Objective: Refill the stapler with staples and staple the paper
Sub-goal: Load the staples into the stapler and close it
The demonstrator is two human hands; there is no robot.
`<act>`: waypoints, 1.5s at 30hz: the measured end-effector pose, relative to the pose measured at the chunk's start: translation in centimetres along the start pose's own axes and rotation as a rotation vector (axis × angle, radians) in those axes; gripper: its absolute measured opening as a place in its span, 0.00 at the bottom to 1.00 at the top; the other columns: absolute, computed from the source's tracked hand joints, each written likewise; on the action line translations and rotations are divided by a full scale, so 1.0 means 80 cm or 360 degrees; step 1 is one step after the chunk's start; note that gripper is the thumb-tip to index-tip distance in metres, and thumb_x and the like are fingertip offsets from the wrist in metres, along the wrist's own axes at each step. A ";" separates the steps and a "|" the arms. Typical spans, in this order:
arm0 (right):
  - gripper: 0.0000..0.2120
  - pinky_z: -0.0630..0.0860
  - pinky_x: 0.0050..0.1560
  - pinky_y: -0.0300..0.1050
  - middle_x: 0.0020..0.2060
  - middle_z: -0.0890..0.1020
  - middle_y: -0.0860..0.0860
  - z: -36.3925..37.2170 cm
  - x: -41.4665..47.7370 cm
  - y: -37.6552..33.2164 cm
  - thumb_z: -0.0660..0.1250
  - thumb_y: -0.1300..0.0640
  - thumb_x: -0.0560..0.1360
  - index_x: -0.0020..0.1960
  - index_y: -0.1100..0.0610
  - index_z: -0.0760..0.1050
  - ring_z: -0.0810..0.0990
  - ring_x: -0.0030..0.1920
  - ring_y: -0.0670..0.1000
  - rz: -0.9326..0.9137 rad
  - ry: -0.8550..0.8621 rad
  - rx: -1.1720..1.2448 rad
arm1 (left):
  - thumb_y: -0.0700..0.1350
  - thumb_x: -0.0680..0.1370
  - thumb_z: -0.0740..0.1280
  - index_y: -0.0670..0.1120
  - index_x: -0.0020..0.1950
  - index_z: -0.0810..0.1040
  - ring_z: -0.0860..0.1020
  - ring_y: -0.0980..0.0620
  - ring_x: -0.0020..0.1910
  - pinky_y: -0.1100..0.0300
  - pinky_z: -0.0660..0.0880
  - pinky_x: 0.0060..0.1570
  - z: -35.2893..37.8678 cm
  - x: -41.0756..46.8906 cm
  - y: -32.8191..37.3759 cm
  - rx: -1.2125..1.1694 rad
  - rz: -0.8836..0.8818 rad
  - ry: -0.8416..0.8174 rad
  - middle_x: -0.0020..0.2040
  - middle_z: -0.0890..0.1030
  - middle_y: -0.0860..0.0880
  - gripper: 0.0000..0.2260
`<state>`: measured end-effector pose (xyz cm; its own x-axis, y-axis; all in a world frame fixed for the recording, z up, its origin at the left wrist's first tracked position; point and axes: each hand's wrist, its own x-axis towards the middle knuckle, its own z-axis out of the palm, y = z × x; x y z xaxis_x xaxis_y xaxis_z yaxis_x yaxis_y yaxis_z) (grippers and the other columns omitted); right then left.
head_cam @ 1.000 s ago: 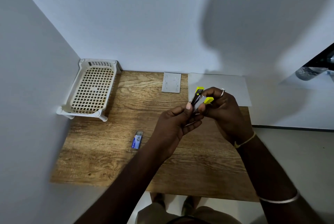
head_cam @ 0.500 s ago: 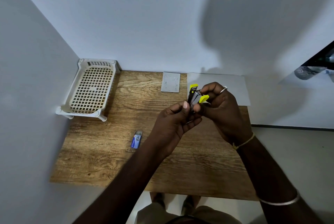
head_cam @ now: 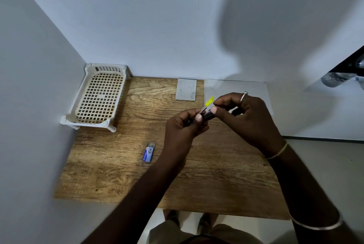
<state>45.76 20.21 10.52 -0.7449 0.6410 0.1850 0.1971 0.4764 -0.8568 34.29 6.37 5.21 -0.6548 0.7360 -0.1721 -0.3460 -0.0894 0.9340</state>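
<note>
White walls box in the wooden table (head_cam: 118,174) I'm looking down on. Largest on it is the white basket (head_cam: 98,96) at the far left, then the paper (head_cam: 236,88) at the far right with a small grey card (head_cam: 186,91) beside it. Both hands hover mid-table — my right hand (head_cam: 250,119) and left hand (head_cam: 183,131) pinch the black-and-yellow stapler (head_cam: 206,110) between fingertips, its yellow end poking up. Smallest, the blue staple box (head_cam: 149,152) lies near-left of the grip.

Wood-grain desk (head_cam: 110,174) sits in a corner of plain white walls (head_cam: 157,17); large soft shadow on the wall behind it, pale floor (head_cam: 325,165) right of it.
</note>
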 end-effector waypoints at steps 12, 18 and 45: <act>0.04 0.79 0.41 0.42 0.40 0.87 0.42 -0.001 0.006 0.006 0.77 0.53 0.72 0.47 0.48 0.87 0.84 0.39 0.41 0.0195 -0.0121 -0.0145 | 0.35 0.77 0.73 0.43 0.54 0.86 0.85 0.49 0.45 0.48 0.84 0.47 -0.012 0.006 -0.013 0.0545 0.0282 0.0204 0.46 0.87 0.47 0.08; 0.06 0.81 0.46 0.42 0.40 0.88 0.44 0.017 -0.001 0.022 0.75 0.51 0.72 0.49 0.47 0.87 0.84 0.41 0.40 0.0289 -0.0041 -0.0286 | 0.41 0.75 0.76 0.54 0.54 0.85 0.83 0.59 0.47 0.57 0.81 0.48 -0.019 0.004 -0.030 0.0909 0.0403 0.0237 0.46 0.86 0.58 0.11; 0.09 0.60 0.30 0.37 0.30 0.71 0.44 0.094 -0.050 0.091 0.72 0.55 0.72 0.36 0.52 0.74 0.69 0.31 0.44 0.0364 -0.0152 -0.0743 | 0.48 0.76 0.76 0.53 0.58 0.85 0.82 0.60 0.50 0.72 0.73 0.45 -0.061 -0.020 -0.104 0.1135 0.0509 0.0098 0.49 0.84 0.61 0.11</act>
<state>45.42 16.57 -0.06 -0.7000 0.7127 -0.0450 0.6082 0.5619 -0.5607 34.94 2.69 -3.77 -0.6932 0.7067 0.1418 0.3673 0.1770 0.9131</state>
